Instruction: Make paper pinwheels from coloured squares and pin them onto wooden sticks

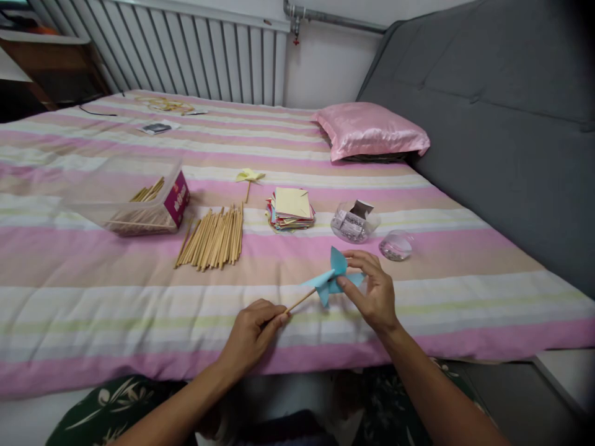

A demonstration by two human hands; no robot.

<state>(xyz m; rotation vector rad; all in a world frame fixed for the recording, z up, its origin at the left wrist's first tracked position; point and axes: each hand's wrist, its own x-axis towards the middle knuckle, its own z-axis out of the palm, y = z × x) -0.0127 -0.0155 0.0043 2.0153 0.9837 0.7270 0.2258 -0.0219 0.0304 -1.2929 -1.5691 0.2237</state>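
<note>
The bed (139, 291) fills the room, spread with a sheet striped pink, cream and pale green, a radiator behind it and a grey sofa back along one side. Take the stack of coloured paper squares (290, 209) as the middle of things: just beside it on the radiator side lies a loose bundle of wooden sticks (212, 238), and beyond those a clear plastic box (134, 195) with a few more sticks inside. On the sofa side of the stack sit a small clear tub of pins (353, 224) and its lid (396, 244). Behind the stack lies a finished yellow pinwheel (250, 176), and farther back a pink pillow (369, 131).

Nearer the bed's edge than the stack, the blue paper pinwheel (331, 280) is held up off the sheet. The right hand (374, 291) has its fingers closed around the folded vanes, thumb pressed at the centre. The left hand (253, 334) is curled shut on the thin wooden stick (301, 300), whose tip meets the back of the pinwheel.

It looks like the fastening step, head onto stick. To my eye the next move wants the stick kept steady and the centre pressed squarely, without crushing the vanes.
</note>
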